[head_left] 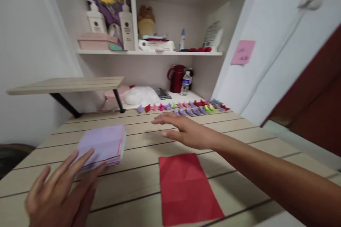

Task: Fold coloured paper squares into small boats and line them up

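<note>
Spread and empty, left hand point(60, 188) nudges the paper stack point(102, 145); right hand point(183, 131), open over red paper point(186, 188), could scatter paper boats point(186, 108).

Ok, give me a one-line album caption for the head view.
Left hand by a stack of pastel paper, right hand above a red sheet, folded paper pieces lined up behind.

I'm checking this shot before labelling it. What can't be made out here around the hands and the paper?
All in the head view:
- Left hand: motion-blurred and cut by the bottom edge; contact with the paper stack is unclear.
- Right hand: whether it rests on the table or hovers cannot be told.
- Red sheet: lower edge near the frame bottom, blurred.
- Folded paper pieces: too small to identify shapes.
- Pink note: writing illegible.
</note>
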A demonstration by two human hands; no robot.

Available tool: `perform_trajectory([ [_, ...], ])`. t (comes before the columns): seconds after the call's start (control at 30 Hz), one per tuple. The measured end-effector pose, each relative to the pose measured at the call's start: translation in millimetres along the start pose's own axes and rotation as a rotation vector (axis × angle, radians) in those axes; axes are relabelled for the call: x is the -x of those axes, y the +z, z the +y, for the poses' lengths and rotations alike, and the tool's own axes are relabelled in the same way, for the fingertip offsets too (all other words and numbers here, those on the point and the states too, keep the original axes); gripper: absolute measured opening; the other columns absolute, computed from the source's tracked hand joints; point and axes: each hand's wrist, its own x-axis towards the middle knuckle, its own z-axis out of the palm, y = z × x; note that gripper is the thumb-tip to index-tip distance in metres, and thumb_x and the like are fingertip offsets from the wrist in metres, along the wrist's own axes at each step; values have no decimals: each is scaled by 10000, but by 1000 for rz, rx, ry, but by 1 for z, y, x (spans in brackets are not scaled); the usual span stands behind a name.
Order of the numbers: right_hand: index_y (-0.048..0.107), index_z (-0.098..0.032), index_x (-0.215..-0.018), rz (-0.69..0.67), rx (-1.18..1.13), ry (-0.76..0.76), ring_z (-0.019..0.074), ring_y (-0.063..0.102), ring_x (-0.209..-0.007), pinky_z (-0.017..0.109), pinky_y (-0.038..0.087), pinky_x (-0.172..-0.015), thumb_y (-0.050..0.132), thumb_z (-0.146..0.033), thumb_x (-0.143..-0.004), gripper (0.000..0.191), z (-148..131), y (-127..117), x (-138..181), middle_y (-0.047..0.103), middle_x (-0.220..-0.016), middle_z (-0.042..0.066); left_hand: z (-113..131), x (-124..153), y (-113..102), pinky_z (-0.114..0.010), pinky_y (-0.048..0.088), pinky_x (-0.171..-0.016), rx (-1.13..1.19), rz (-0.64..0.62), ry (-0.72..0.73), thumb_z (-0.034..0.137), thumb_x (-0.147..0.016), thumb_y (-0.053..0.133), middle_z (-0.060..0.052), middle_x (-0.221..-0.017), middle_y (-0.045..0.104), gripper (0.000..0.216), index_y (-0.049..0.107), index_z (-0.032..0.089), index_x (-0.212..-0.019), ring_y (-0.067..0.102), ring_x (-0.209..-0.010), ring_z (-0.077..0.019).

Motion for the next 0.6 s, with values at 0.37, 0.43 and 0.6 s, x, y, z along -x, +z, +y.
perform_trajectory([
  [0.37, 161, -311, -1558, -116, 213, 81, 367, 174, -1478, 625, 102, -1176, 644, -643, -798, 960, 9, 27, 177, 194, -1620, 112, 115, 25, 48, -559, 299, -1031, 148, -211, 273, 667, -819, 492, -131, -1401, 579, 932, 103, 257, -1560, 581, -1206, -379],
  [0.43, 142, -304, -1561, -137, 208, 73, 376, 205, -1468, 627, 112, -1175, 687, -651, -751, 1036, 18, 39, 186, 223, -1608, 134, 116, 26, 49, -482, 305, -1023, 157, -240, 361, 702, -798, 505, -104, -1303, 662, 987, 74, 247, -1560, 652, -1104, -329],
  [0.6, 304, -351, -1518, -99, 240, 78, 340, 349, -1420, 580, 229, -1164, 655, -436, -856, 754, 32, 56, 206, 428, -1527, 91, 125, 41, 41, -427, 381, -966, 164, -366, 378, 586, -809, 562, -33, -1300, 672, 904, 106, 343, -1550, 656, -1095, -287],
])
